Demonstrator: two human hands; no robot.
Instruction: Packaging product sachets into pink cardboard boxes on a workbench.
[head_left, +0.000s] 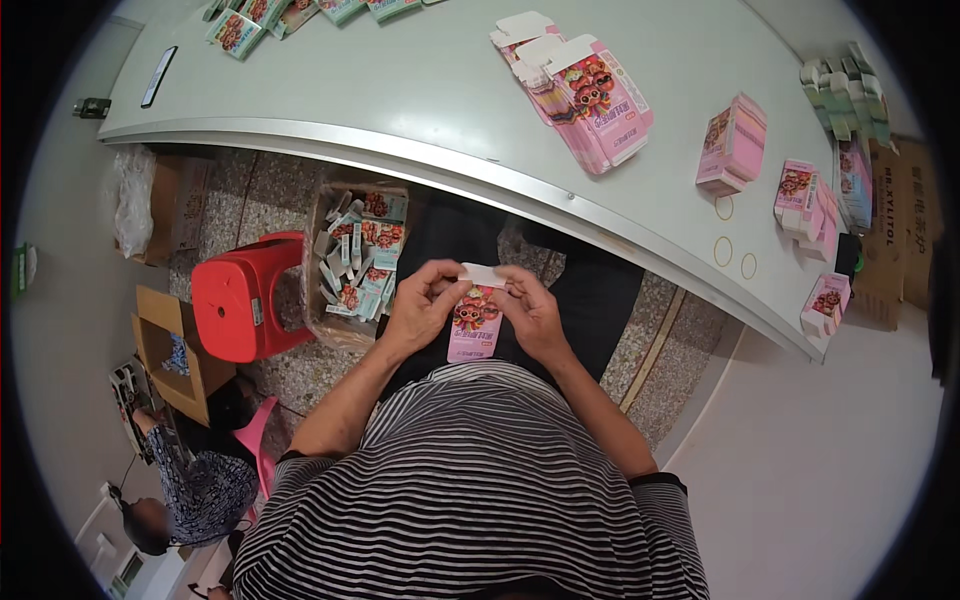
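- The pink carton (474, 338) is held over the lap, in front of the striped shirt (490, 470), below the near edge of the desk (400, 85). Whether its lower end is resting on anything cannot be told.
- The left end of its white flap (482, 275) is pinched between thumb and fingers by the left hand (425, 305); the right end is pinched likewise by the right hand (530, 312). Each grip is narrow, closed on thin card.
- The flap could be creased or torn, it is judged, if it were pressed unevenly from its two ends.
- The carton could be dropped to the speckled floor (650, 350) if both pinches were loosened, as no support beneath is plainly seen.
- On the desk, a fanned pile of pink cartons (600, 110) is laid ahead; it could be toppled by a careless reach.
- Further right, a pink bundle (735, 145) and loose rubber bands (715, 252) are seen.
- To the left, a bin (341, 334) of green cartons is placed beside a red stool (225, 315); sideways leg movement would be hindered by both.
- Raising the carton straight forward would be obstructed by the desk edge.
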